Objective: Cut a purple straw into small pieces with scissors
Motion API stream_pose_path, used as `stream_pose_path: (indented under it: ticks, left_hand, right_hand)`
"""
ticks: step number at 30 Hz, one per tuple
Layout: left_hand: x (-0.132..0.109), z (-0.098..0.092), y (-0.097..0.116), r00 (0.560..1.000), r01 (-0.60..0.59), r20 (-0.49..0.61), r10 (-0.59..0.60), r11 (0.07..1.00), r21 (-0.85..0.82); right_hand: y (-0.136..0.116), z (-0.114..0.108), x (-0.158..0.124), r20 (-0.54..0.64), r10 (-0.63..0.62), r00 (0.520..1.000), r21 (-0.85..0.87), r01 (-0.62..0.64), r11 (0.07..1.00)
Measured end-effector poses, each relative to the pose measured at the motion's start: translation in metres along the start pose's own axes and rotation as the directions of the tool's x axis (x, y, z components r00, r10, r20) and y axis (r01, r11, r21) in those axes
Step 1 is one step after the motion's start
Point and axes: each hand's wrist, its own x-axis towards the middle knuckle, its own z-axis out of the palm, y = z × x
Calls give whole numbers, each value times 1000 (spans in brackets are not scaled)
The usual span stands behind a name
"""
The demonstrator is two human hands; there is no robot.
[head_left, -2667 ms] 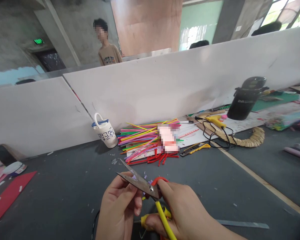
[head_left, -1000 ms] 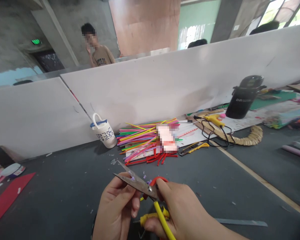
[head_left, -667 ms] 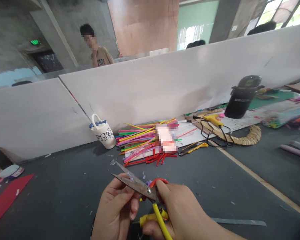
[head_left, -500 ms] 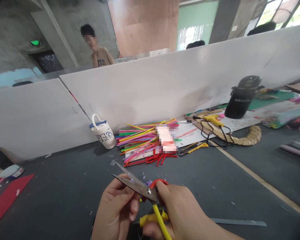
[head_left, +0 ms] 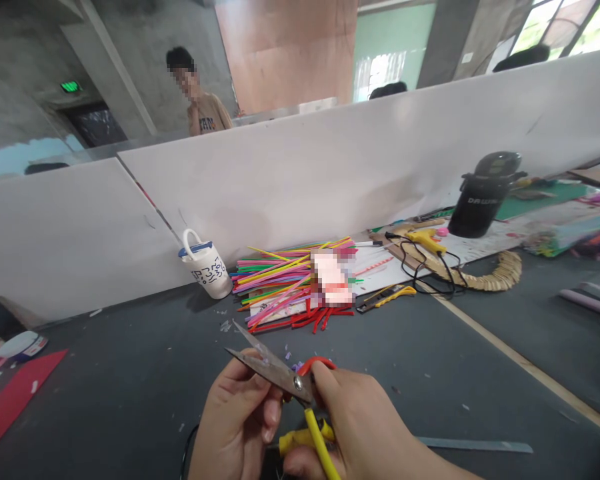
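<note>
Two hands meet at the lower centre of the frame, above the dark tabletop (head_left: 130,393). The right hand (head_left: 355,413) is wrapped around the red and yellow handles of the scissors (head_left: 275,375), whose parted blades point toward the upper left; this grip presumably lets the fingers work both handles. The left hand (head_left: 235,413) curls beneath the blades, thumb and fingertips drawn close, likely to steady something small near the edges, though whether it pinches anything cannot be told. Purple scraps (head_left: 297,367) lie just beyond the pivot. A yellow tool (head_left: 300,438) sits partly hidden under the right hand, apparently within easy reach. At the centre, fuzzy coloured sticks (head_left: 275,280) lie roughly side by side, perhaps for easy picking, between the white cup (head_left: 210,273) and the utility knife (head_left: 390,298).
</note>
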Motion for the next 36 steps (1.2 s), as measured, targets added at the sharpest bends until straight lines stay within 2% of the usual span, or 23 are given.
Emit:
stream_pose_path:
  ticks: [5, 9, 14, 24, 36]
  left_hand:
    - [0, -2, 4, 1000, 13, 7, -13, 1000, 27]
    - [-1, 0, 6, 1000, 9, -11, -9, 999, 37]
    - [-1, 1, 4, 1000, -3, -6, 3, 1000, 2]
    - [-1, -2, 5, 1000, 28, 9, -28, 999, -22]
    - [0, -2, 6, 998, 58, 31, -58, 998, -11]
  right_hand:
    - [-1, -6, 2, 75, 62, 995, -3, -62, 998]
    - [0, -13, 3, 134, 45, 990, 86, -56, 995]
    - [1, -16, 5, 78, 11, 997, 131, -21, 991]
    - [-2, -17, 4, 112, 20, 993, 149, -36, 988]
    - [-1, -8, 2, 74, 56, 996, 36, -59, 998]
